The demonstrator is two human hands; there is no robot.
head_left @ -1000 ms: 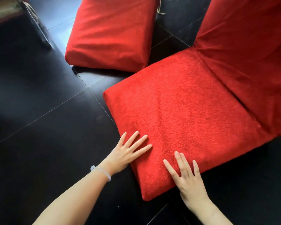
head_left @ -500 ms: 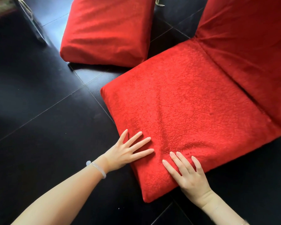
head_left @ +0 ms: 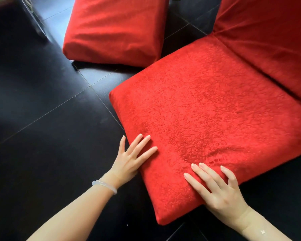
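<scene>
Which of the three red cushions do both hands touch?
The fuzzy cushion in front: left hand and right hand rest on it. The far-left cushion and far-right cushion are untouched.

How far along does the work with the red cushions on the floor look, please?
Done: the textured cushion lies flat on the dark floor, its far edge meeting the smooth cushion on the right. In hand: the left hand and right hand press flat on its near corner. Remaining, probably: the third cushion, lying apart behind.

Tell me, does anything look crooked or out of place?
On the black floor, the smooth cushion sits apart, turned differently from the textured cushion under the left hand and right hand. No tear or spill shows.
</scene>
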